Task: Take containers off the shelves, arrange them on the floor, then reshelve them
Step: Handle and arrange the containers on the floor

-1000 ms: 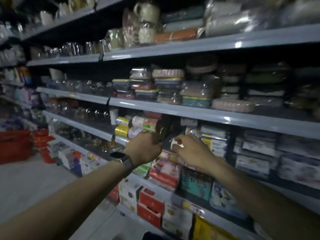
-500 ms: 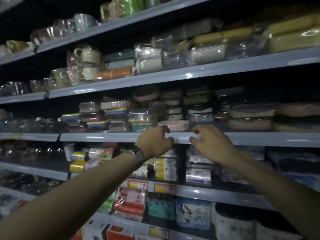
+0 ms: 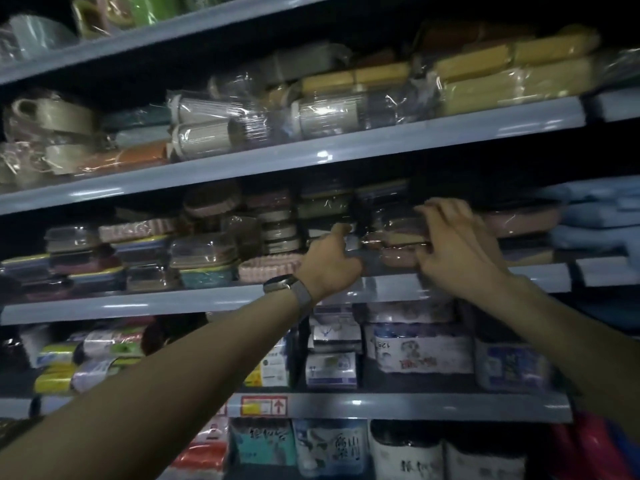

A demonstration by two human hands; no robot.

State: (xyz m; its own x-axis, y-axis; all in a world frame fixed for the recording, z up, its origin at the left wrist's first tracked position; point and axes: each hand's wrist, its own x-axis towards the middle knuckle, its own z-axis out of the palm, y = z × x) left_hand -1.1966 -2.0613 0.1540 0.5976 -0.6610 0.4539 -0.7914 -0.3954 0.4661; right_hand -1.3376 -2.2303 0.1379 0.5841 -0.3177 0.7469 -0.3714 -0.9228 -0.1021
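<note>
On the middle shelf [image 3: 138, 303], pink ribbed tray [image 3: 270, 266]; stacked tins [image 3: 278, 230] (blurred)

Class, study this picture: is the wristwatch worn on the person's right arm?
No, the dark wristwatch with a grey band sits on the left arm below the left hand, while the right hand shows a bare wrist.

Right hand [image 3: 453, 247] blurred, left hand [image 3: 329, 263] fingertips indistinct against dim wrapped containers [image 3: 398, 237] — box labels [image 3: 415, 348] below unreadable
</note>
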